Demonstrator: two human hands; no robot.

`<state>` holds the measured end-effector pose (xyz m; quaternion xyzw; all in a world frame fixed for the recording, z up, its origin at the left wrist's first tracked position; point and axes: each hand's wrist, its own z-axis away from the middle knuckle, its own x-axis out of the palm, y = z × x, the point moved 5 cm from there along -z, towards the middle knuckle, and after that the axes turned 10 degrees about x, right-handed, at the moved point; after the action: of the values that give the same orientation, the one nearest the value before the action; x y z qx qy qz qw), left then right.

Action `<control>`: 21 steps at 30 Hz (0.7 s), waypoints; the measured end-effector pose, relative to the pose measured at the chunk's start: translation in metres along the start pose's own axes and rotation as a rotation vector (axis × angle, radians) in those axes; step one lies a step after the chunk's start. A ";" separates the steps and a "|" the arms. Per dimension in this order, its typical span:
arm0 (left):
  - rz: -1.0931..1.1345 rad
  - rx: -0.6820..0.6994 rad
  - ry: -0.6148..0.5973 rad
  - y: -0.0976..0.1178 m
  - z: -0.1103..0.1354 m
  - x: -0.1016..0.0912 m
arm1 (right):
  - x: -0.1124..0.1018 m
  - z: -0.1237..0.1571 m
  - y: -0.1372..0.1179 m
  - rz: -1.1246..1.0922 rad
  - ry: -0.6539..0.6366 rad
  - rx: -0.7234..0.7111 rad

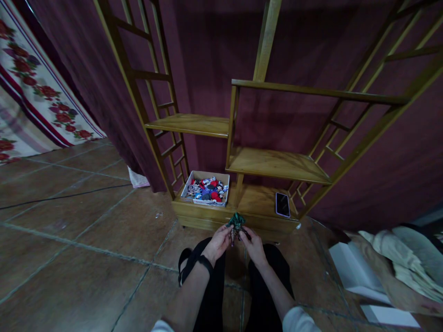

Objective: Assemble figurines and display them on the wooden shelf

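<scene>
Between my two hands is a small shiny dark-green item (236, 220) with brownish-pink parts hanging below it; its exact kind is too small to make out. My left hand (220, 240), with a dark band on the wrist, pinches its left side. On the other side, the fingers of my right hand (252, 243) are closed on its lower right part. Just beyond my hands, a shallow cardboard box (225, 188) sits on the low base of the wooden shelf unit, filled with several small red, blue, white and dark figure-like trinkets (209, 189).
A wooden shelf unit (277, 162) rises in front of me against a maroon curtain (207, 55). A phone (283, 204) lies on its base at right. White boxes (358, 272) and cloth (401, 258) are on the right; a black cable (69, 197) crosses the tiled floor.
</scene>
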<state>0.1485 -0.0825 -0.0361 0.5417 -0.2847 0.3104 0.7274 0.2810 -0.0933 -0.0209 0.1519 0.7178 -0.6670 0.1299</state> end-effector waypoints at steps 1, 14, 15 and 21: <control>-0.005 -0.003 0.007 0.000 0.000 0.000 | 0.000 0.000 0.000 -0.004 -0.005 -0.005; 0.018 0.007 0.037 -0.002 0.000 -0.001 | -0.002 0.005 -0.006 0.069 0.077 -0.023; 0.019 0.007 0.039 -0.002 0.001 -0.001 | -0.003 0.006 -0.007 0.047 0.084 -0.018; 0.013 0.007 0.031 -0.004 -0.002 -0.004 | -0.006 0.008 -0.009 -0.019 0.111 0.030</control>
<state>0.1495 -0.0825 -0.0421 0.5377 -0.2760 0.3246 0.7276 0.2828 -0.1018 -0.0107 0.1837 0.7152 -0.6694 0.0814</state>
